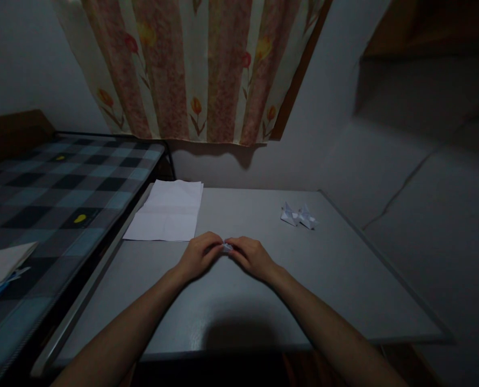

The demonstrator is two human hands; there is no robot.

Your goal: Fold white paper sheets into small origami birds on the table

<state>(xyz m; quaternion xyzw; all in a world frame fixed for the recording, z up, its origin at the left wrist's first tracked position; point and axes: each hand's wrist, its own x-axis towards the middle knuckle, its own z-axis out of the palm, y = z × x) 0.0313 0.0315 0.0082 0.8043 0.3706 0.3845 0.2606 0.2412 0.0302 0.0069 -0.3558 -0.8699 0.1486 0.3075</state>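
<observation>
Between my two hands, over the middle of the table (344, 279), is a small folded piece of paper (227, 248). My left hand (202, 252) pinches its left side, and my right hand (252, 255) pinches its right side. Fingers cover most of the paper, so its full shape is hidden. Beyond my right hand, two folded white paper figures (298, 216) with pointed tips stand side by side. A stack of white paper sheets (169, 209) lies flat past my left hand, its top sheet showing faint creases.
On the left, a bed with a checked cover (102, 185) runs along the table, with folded cloth or paper (5, 266) on it. A flowered curtain (199, 70) hangs at the back wall. A wooden shelf (433, 37) juts out at the upper right.
</observation>
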